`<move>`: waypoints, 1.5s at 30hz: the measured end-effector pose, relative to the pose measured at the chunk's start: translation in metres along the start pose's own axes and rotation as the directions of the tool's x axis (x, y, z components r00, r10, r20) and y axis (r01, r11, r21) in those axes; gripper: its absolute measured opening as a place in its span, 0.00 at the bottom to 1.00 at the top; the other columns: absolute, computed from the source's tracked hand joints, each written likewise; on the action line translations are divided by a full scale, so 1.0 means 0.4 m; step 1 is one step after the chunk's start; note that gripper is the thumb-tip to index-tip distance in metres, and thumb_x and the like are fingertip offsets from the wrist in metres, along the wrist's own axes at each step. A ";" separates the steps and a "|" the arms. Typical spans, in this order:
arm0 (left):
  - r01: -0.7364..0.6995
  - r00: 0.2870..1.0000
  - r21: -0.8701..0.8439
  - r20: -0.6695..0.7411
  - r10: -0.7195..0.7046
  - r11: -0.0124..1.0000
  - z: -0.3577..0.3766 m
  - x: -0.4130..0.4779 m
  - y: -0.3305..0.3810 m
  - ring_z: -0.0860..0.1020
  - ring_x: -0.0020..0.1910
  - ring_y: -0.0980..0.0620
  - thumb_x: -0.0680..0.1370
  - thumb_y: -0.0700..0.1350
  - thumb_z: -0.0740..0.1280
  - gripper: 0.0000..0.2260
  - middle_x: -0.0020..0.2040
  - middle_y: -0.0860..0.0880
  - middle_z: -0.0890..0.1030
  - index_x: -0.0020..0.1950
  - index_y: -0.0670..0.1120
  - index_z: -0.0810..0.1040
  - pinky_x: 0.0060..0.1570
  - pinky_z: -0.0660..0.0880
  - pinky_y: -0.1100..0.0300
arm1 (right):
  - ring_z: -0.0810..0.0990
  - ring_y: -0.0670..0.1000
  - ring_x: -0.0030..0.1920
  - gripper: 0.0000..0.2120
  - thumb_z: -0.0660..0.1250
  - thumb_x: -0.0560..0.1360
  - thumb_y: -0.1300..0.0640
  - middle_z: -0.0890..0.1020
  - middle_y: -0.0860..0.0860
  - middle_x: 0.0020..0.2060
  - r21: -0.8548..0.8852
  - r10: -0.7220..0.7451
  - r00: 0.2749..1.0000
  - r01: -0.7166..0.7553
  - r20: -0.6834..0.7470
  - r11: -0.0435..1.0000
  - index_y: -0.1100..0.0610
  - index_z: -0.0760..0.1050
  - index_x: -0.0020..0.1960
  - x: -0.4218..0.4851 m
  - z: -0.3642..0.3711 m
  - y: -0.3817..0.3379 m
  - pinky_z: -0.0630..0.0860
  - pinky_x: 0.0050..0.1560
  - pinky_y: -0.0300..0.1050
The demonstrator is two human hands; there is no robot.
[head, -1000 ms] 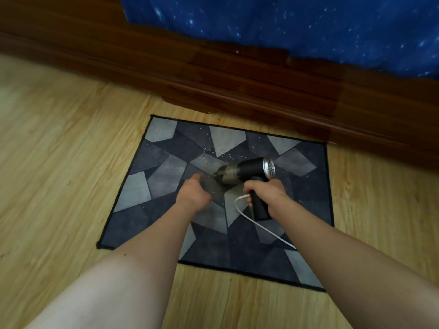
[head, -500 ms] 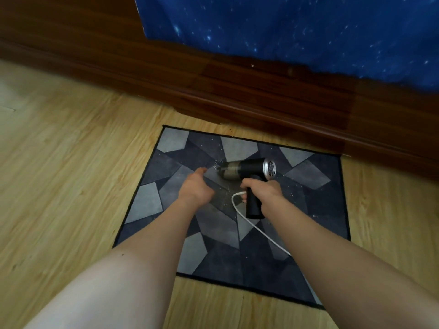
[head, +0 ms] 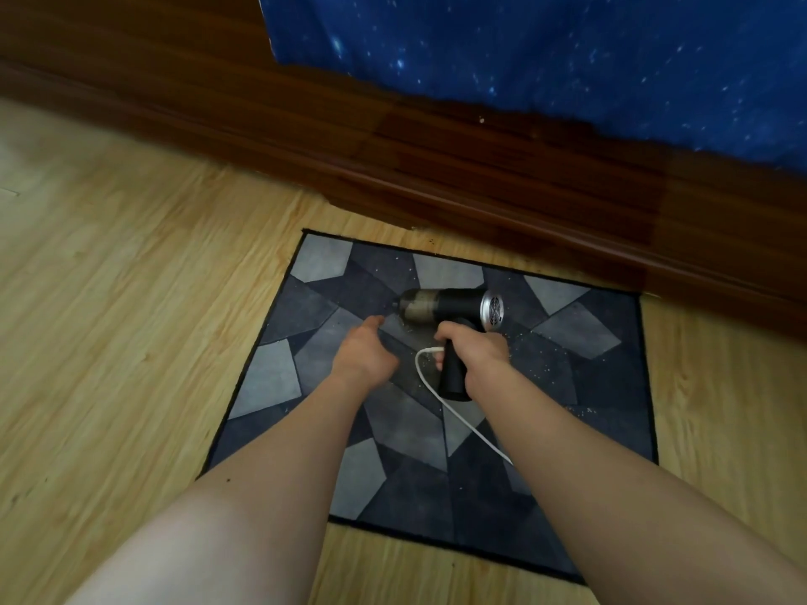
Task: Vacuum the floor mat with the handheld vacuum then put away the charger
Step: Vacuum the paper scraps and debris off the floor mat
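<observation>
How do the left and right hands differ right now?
The right hand grips the black handle of the handheld vacuum; the left hand holds nothing, fingers loosely curled. The right hand sits right beside the white charger cable where it meets the handle; the left hand is apart from it, near the vacuum's nozzle. Both are above the floor mat.

Left forearm (head: pixel 284 451): bare, extended forward from lower left, angled inward.
Left grip (head: pixel 364 355): back uppermost, wrist straight, fingers loosely bent forward and down, tips mostly hidden; nothing held.
Right forearm (head: pixel 567 438): bare, extended forward from lower right, angled inward.
Right grip (head: pixel 474 355): knuckles up, fingers and thumb wrapped round the handle of the handheld vacuum (head: pixel 458 305).
Both grips side by side, near but apart.
</observation>
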State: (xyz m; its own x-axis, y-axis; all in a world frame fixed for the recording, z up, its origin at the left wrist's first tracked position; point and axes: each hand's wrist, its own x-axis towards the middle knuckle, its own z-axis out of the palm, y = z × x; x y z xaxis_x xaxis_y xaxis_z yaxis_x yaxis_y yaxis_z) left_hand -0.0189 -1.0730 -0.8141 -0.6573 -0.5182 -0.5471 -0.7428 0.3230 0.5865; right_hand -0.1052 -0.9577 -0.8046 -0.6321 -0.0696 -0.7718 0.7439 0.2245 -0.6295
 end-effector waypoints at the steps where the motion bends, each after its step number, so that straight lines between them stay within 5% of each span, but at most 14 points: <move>1: 0.003 1.000 0.002 0.003 -0.003 1.000 0.001 0.002 -0.002 0.72 0.66 0.44 0.73 0.38 0.68 0.32 0.68 0.42 0.71 0.75 0.47 0.62 0.64 0.71 0.54 | 0.76 0.53 0.24 0.19 0.71 0.63 0.67 0.79 0.59 0.30 -0.004 0.000 1.000 0.000 -0.003 1.000 0.67 0.75 0.53 0.001 0.000 0.001 0.77 0.32 0.46; 9: 0.027 1.000 -0.019 0.012 -0.027 0.999 0.008 0.007 -0.004 0.71 0.67 0.44 0.73 0.37 0.69 0.32 0.69 0.42 0.70 0.75 0.47 0.61 0.66 0.70 0.53 | 0.76 0.52 0.23 0.19 0.71 0.62 0.68 0.79 0.58 0.30 -0.072 -0.013 1.000 0.013 -0.002 0.997 0.67 0.76 0.53 0.003 -0.021 0.000 0.75 0.30 0.43; 14: 0.033 0.999 -0.008 0.015 -0.033 0.999 0.013 -0.005 0.001 0.69 0.68 0.44 0.74 0.37 0.68 0.32 0.71 0.42 0.67 0.76 0.46 0.59 0.64 0.69 0.57 | 0.76 0.54 0.24 0.06 0.70 0.64 0.68 0.78 0.56 0.21 -0.117 0.017 1.000 -0.017 -0.002 0.993 0.64 0.76 0.40 -0.013 -0.047 0.007 0.78 0.33 0.47; 20: 0.027 1.000 -0.002 0.006 -0.027 1.000 0.016 -0.022 0.014 0.70 0.68 0.44 0.74 0.36 0.67 0.32 0.71 0.41 0.68 0.76 0.46 0.59 0.64 0.70 0.57 | 0.73 0.50 0.21 0.02 0.68 0.68 0.69 0.78 0.58 0.30 -0.045 0.148 0.981 -0.143 0.122 0.989 0.65 0.75 0.40 -0.030 -0.068 0.010 0.75 0.26 0.39; 29: -0.047 0.997 -0.023 -0.059 0.046 0.999 0.022 -0.046 0.052 0.74 0.61 0.43 0.74 0.36 0.67 0.30 0.64 0.40 0.73 0.74 0.46 0.63 0.60 0.73 0.55 | 0.70 0.50 0.21 0.09 0.63 0.71 0.69 0.72 0.55 0.21 -0.028 0.231 0.947 -0.231 0.223 0.973 0.62 0.70 0.32 -0.047 -0.106 -0.012 0.72 0.23 0.33; 35: -0.109 0.984 -0.020 -0.141 0.105 0.994 0.016 -0.058 0.081 0.70 0.67 0.43 0.74 0.39 0.67 0.30 0.69 0.40 0.68 0.75 0.45 0.61 0.65 0.68 0.54 | 0.72 0.49 0.24 0.05 0.62 0.71 0.69 0.78 0.56 0.33 0.059 0.193 0.947 -0.215 0.256 0.975 0.64 0.76 0.39 -0.050 -0.124 -0.030 0.73 0.24 0.35; 45: -0.101 0.986 -0.011 -0.135 0.098 0.995 0.026 -0.080 0.143 0.70 0.67 0.42 0.75 0.39 0.66 0.29 0.70 0.41 0.67 0.74 0.43 0.61 0.63 0.68 0.53 | 0.73 0.49 0.25 0.05 0.66 0.69 0.67 0.77 0.56 0.30 0.091 0.200 0.934 -0.235 0.295 0.968 0.64 0.80 0.43 -0.057 -0.168 -0.048 0.75 0.25 0.38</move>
State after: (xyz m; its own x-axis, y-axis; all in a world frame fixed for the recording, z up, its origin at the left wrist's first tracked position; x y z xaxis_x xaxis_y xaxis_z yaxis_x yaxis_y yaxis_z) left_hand -0.0419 -1.0297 -0.7693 -0.7039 -0.5862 -0.4012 -0.6714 0.3648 0.6451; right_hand -0.1196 -0.8951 -0.7687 -0.3782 -0.3067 -0.8735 0.8882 0.1456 -0.4357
